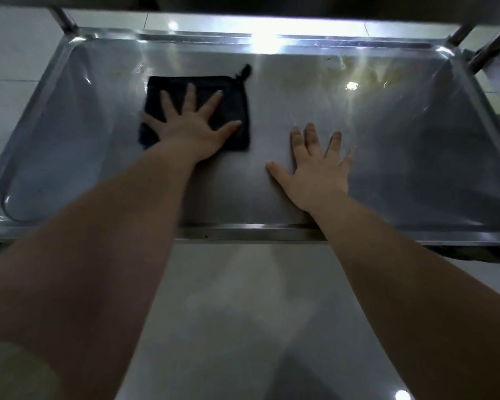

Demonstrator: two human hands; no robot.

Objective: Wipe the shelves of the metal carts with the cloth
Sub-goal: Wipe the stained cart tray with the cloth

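**Flat-hand wiping on the steel cart shelf**

The left hand (189,125) lies spread wide, fingers straight, pressing the dark folded square cloth (197,111) flat against the shiny stainless-steel cart shelf (387,157). The cloth sits left of the shelf's middle, nearer the far edge than the near one. The right hand (315,166) is also open and flat, resting bare on the shelf near the middle of its near edge, likely as a brace.

To wipe well, I would keep the palm's weight even over the cloth and run overlapping passes out to the raised rim (243,230) and into the rounded corners. The brownish smear (358,72) toward the far right corner looks unwiped.

Glare along the far edge hides any dirt there. The right end is cut off, an upper shelf crops the top, and the cart's legs barely show.
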